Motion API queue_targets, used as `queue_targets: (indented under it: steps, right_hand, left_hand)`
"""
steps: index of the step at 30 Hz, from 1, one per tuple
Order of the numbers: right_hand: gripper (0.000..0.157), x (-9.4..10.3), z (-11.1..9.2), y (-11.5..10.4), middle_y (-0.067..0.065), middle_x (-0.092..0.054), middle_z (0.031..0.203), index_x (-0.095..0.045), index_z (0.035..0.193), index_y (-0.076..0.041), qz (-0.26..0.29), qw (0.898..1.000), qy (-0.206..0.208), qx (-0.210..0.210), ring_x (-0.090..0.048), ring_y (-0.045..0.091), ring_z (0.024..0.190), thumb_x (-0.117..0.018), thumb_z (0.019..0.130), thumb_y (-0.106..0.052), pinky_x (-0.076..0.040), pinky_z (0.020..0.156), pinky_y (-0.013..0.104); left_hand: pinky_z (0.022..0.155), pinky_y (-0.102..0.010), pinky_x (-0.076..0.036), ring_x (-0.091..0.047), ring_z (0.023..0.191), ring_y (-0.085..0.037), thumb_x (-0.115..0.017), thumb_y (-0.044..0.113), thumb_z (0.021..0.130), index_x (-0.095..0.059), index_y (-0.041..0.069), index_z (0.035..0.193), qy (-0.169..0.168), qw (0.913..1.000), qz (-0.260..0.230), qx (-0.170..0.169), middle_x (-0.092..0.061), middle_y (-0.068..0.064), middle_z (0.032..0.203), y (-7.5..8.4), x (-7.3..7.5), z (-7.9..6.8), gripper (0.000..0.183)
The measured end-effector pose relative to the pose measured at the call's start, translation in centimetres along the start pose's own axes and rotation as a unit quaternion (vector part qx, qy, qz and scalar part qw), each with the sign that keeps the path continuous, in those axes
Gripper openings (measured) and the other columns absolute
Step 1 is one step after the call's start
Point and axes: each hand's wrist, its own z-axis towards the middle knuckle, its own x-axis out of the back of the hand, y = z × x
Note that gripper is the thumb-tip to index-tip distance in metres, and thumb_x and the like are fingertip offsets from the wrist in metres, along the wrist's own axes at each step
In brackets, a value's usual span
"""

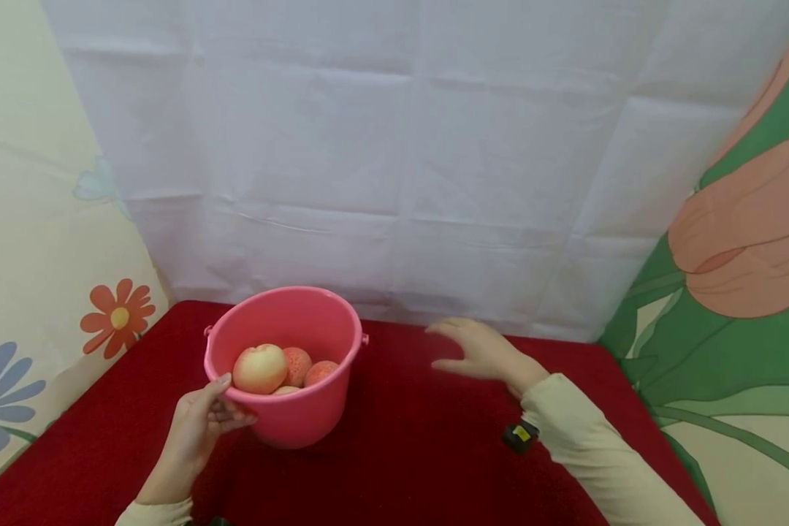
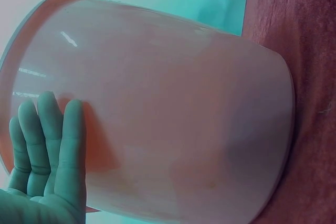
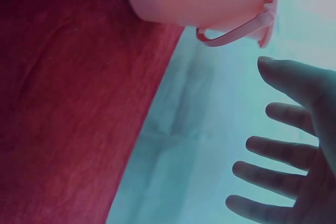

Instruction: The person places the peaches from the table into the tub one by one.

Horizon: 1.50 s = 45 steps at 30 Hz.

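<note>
A pink bucket (image 1: 302, 416) stands on the red cloth, left of centre in the head view. Inside it lie a yellow-pink peach-like fruit (image 1: 260, 369), two reddish round fruits (image 1: 321, 372) with speckled skin, and part of a paler one. My left hand (image 1: 200, 431) holds the bucket's near-left rim, thumb over the edge and fingers along the outside wall. In the left wrist view those fingers (image 2: 73, 145) lie close to the wall, below the rim. My right hand (image 1: 476, 351) hovers right of the bucket, apart from it, holding nothing, its fingers spread in the right wrist view.
The bucket's pink handle (image 3: 236, 34) hangs down on its outer side. A red cloth (image 1: 421, 467) covers the table, with a creased white sheet (image 1: 394, 146) hanging behind. Flower-printed panels (image 1: 749, 365) flank both sides. A small dark device (image 1: 519, 436) sits at the right wrist.
</note>
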Motion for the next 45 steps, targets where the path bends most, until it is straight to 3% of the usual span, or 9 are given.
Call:
queue_targets:
  steps: [6,14,21,28,39,45]
  right_hand:
    - [0.049,-0.9,-0.7,1.1,0.011,-0.054,0.122,-0.054,0.123,-0.005,-0.011,1.000,-0.006,-0.017,-0.049,0.030,0.114,-0.067,0.082,-0.029,-0.041,0.093,0.046]
    - [0.052,-2.5,-2.2,3.5,0.018,-0.048,0.127,-0.052,0.125,-0.006,0.000,0.994,-0.045,-0.101,-0.045,0.035,0.116,-0.067,0.082,-0.031,-0.040,0.091,0.049]
    - [0.055,-3.4,-3.2,5.5,0.022,-0.048,0.123,-0.053,0.123,-0.003,-0.007,0.990,-0.043,-0.137,-0.046,0.040,0.110,-0.069,0.079,-0.032,-0.043,0.085,0.052]
    - [0.067,-4.4,-4.0,6.7,0.027,-0.039,0.131,-0.047,0.129,-0.003,-0.018,0.977,-0.053,-0.206,-0.032,0.049,0.118,-0.070,0.077,-0.039,-0.034,0.085,0.066]
    - [0.071,-4.9,-5.1,7.9,0.029,-0.036,0.131,-0.045,0.130,-0.003,-0.022,0.966,-0.054,-0.253,-0.031,0.051,0.117,-0.070,0.076,-0.041,-0.035,0.080,0.066]
    - [0.074,-5.1,-5.7,8.6,0.030,-0.034,0.131,-0.043,0.131,-0.003,-0.018,0.955,-0.063,-0.288,-0.031,0.052,0.115,-0.072,0.073,-0.040,-0.036,0.077,0.067]
  left_hand:
    - [0.058,-0.035,-0.055,-0.063,0.053,-0.016,-0.043,0.020,0.097,-0.063,0.011,0.057,-0.008,0.9999,-0.007,-0.007,-0.056,-0.003,0.051,0.0,0.0,-0.1,0.045]
    - [0.059,-0.035,-0.055,-0.063,0.054,-0.016,-0.043,0.021,0.097,-0.063,0.011,0.057,-0.005,1.0000,0.003,0.004,-0.056,-0.004,0.052,0.1,0.0,0.1,0.045]
    - [0.059,-0.035,-0.055,-0.063,0.054,-0.016,-0.043,0.021,0.097,-0.062,0.010,0.057,0.002,1.0000,0.006,0.007,-0.056,-0.004,0.052,0.1,0.0,0.1,0.045]
    - [0.059,-0.035,-0.055,-0.063,0.054,-0.016,-0.044,0.021,0.096,-0.062,0.010,0.057,0.004,1.0000,0.004,0.003,-0.055,-0.004,0.051,0.1,-0.1,-0.1,0.045]
    - [0.058,-0.036,-0.055,-0.063,0.052,-0.015,-0.042,0.017,0.097,-0.063,0.010,0.057,-0.023,0.9991,-0.027,-0.023,-0.057,-0.003,0.051,0.0,0.0,-0.2,0.045]
    - [0.059,-0.035,-0.055,-0.063,0.053,-0.015,-0.042,0.018,0.097,-0.063,0.010,0.057,-0.026,0.9991,-0.025,-0.020,-0.057,-0.003,0.051,-0.1,0.1,-0.2,0.046]
